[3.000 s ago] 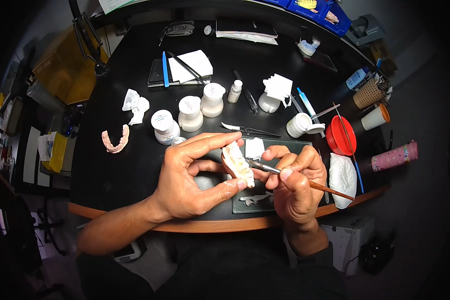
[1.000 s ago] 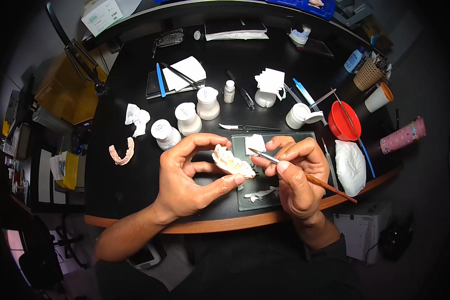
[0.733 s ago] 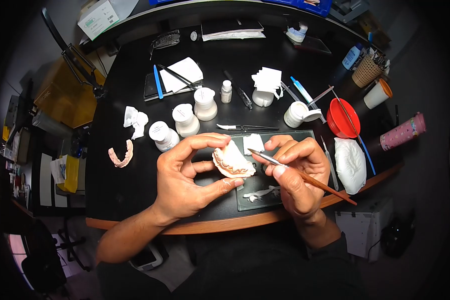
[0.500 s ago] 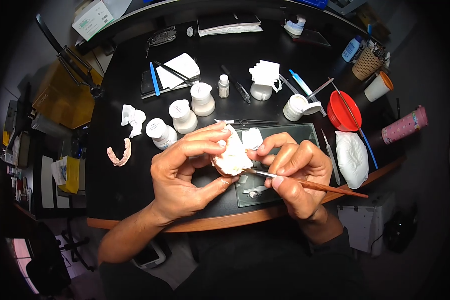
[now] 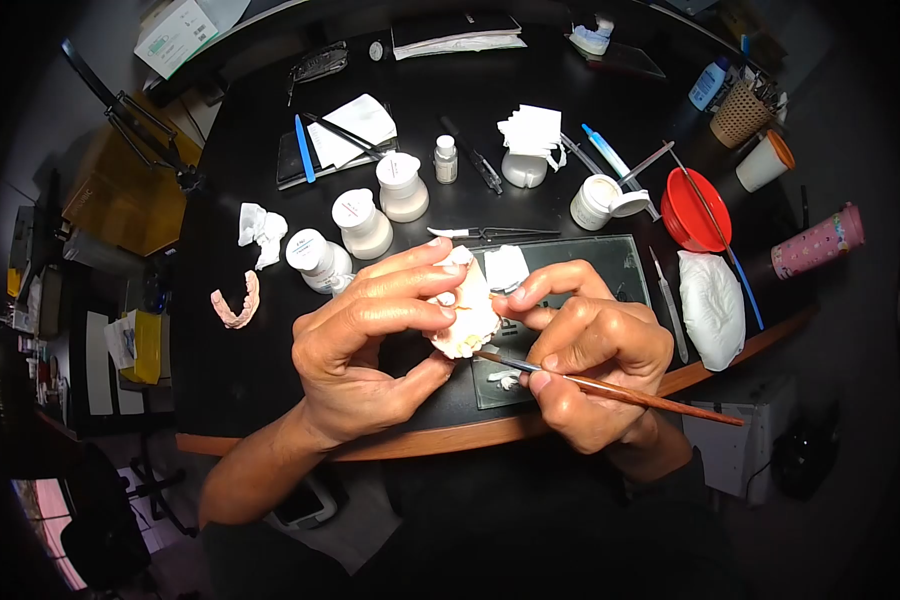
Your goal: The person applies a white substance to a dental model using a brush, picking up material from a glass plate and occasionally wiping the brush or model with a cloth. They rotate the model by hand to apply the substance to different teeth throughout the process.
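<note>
Close over the desk's front part, my left hand [image 5: 355,355] grips a pale plaster dental model [image 5: 473,318] between fingers and thumb, with small yellowish teeth showing on its lower edge. My right hand [image 5: 605,365] pinches a thin wooden-handled paintbrush [image 5: 635,396], its dark tip right at those teeth. Fingertips of the right hand reach to the model's right side. Beneath the hands lies a dark glass slab [image 5: 625,265] bearing white paste [image 5: 505,379]. A folded white tissue [image 5: 506,266] shows between the hands, and tweezers [image 5: 495,234] lie just beyond.
Several white-lidded jars [image 5: 360,225] stand left of centre, beside a pinkish dental arch [image 5: 237,305]. On the right are an opened white pot [image 5: 597,203], a red bowl [image 5: 696,215], a metal spatula [image 5: 667,300], a white padded bundle [image 5: 712,310] and a pink bottle [image 5: 817,242].
The model has turned in my left hand, so its yellowish teeth show more plainly. The brush tip has shifted slightly left and down along it. The whole view has moved a little.
</note>
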A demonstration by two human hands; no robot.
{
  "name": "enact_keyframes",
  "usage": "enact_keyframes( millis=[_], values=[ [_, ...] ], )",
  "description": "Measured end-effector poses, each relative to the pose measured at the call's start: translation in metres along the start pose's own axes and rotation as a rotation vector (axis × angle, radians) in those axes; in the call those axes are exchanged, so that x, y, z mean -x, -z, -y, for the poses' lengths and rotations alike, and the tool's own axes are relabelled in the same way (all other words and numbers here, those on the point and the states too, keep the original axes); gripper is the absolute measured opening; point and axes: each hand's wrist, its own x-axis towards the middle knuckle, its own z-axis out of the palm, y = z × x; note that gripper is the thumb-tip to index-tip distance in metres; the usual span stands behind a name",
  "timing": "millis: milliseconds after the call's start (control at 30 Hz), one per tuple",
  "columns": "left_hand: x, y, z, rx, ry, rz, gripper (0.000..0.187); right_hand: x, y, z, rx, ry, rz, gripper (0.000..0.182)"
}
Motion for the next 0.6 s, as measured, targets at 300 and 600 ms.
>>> enact_keyframes(
  millis=[300, 600],
  values=[
    [-0.0002, -0.0023, -0.0031, -0.118, -0.086, -0.027, 0.036, 0.0002, 0.0055, 0.0030, -0.030, -0.019, 0.109, 0.015],
    [-0.0014, -0.0031, -0.0061, -0.156, -0.093, -0.026, 0.035, -0.0006, 0.0041, 0.0036, -0.027, -0.027, 0.103, 0.014]
  ],
)
